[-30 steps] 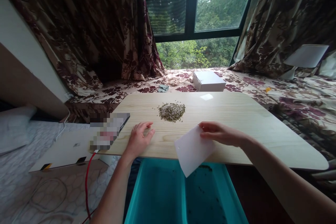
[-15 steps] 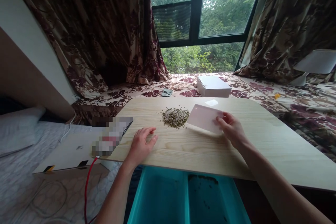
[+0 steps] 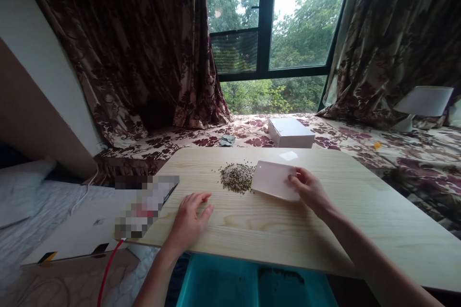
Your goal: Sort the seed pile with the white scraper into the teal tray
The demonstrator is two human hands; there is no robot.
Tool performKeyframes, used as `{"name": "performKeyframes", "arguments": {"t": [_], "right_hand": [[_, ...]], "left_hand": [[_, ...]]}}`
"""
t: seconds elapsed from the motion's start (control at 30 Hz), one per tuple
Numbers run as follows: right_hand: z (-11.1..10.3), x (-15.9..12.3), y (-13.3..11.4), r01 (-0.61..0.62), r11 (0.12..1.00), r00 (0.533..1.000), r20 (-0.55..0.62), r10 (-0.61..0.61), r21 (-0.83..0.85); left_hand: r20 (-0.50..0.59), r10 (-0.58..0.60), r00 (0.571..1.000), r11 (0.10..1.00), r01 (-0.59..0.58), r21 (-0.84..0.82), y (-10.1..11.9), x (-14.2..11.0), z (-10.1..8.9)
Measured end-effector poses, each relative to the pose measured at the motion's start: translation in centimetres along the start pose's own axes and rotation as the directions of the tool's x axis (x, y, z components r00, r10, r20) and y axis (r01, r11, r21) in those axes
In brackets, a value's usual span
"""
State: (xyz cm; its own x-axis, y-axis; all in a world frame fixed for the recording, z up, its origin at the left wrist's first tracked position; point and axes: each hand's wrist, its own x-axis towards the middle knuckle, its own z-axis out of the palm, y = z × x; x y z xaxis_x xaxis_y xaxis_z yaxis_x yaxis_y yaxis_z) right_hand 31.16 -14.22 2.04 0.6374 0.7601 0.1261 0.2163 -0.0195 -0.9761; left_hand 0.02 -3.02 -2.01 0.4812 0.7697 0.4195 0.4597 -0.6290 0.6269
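Observation:
My right hand (image 3: 306, 186) is closed on the right edge of a thin white plastic scraper sheet (image 3: 274, 180). The sheet is tilted, and its left edge meets the right side of a pile of small green beans mixed with white grains (image 3: 236, 177). The pile lies on the pale wooden table (image 3: 230, 225). To the left and nearer to me, my left hand (image 3: 191, 216) rests at the table with its fingers curved and apart, holding nothing.
Below the table's front edge is a teal two-compartment bin (image 3: 219, 278), with dark bits in its right half. A blurred-out device (image 3: 144, 211) with a red cable (image 3: 107, 268) lies at the left. Behind the table sit a white box (image 3: 292, 133) and a crumpled cloth (image 3: 227, 140).
My right hand has carried the sheet from above the table's front edge up and forward to the right side of the pile. My left hand stays near its place. The view has tilted up.

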Motion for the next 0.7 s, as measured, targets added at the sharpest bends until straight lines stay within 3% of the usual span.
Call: {"name": "performKeyframes", "arguments": {"t": [0.37, 0.7], "right_hand": [[-0.8, 1.0, 0.2, -0.016, 0.999, 0.989, 0.147, 0.022, -0.042], [-0.9, 1.0, -0.5, -0.004, 1.000, 0.980, 0.198, 0.008, -0.022]], "left_hand": [[-0.011, 0.008, 1.000, 1.000, -0.008, 0.000, -0.1, 0.0, 0.1], [-0.025, 0.011, 1.000, 1.000, -0.011, 0.017, -0.1, 0.0, 0.2]]}}
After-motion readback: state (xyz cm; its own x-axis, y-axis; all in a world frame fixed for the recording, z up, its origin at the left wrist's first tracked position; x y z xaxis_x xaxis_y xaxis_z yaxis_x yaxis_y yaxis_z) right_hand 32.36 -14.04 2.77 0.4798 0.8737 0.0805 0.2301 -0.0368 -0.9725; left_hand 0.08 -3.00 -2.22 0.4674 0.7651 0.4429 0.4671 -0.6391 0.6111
